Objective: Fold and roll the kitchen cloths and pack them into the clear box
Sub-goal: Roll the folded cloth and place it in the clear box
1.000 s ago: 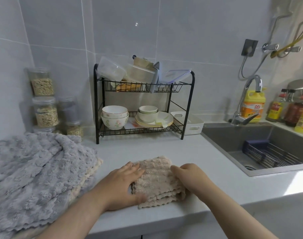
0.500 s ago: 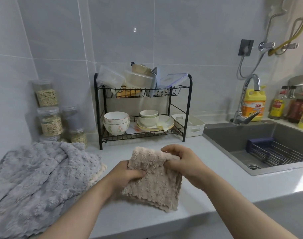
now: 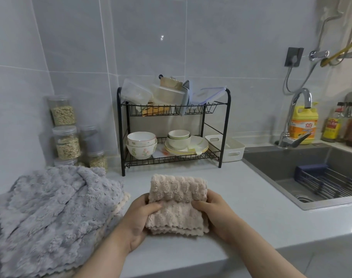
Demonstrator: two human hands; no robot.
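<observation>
Both hands, left hand (image 3: 140,218) and right hand (image 3: 215,212), grip a folded beige fleece kitchen cloth (image 3: 177,205) with closed fingers (image 3: 154,206), apparently starting its roll, just right of the grey cloth pile (image 3: 50,213).

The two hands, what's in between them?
In the head view, the folded beige cloth sits between the left hand and right hand, both gripping its sides above the counter.

Your hands (image 3: 177,215) had bare surface (image 3: 241,199) ahead and right; grey cloths (image 3: 50,207) blocked the left, a dish rack (image 3: 171,137) the back.
</observation>
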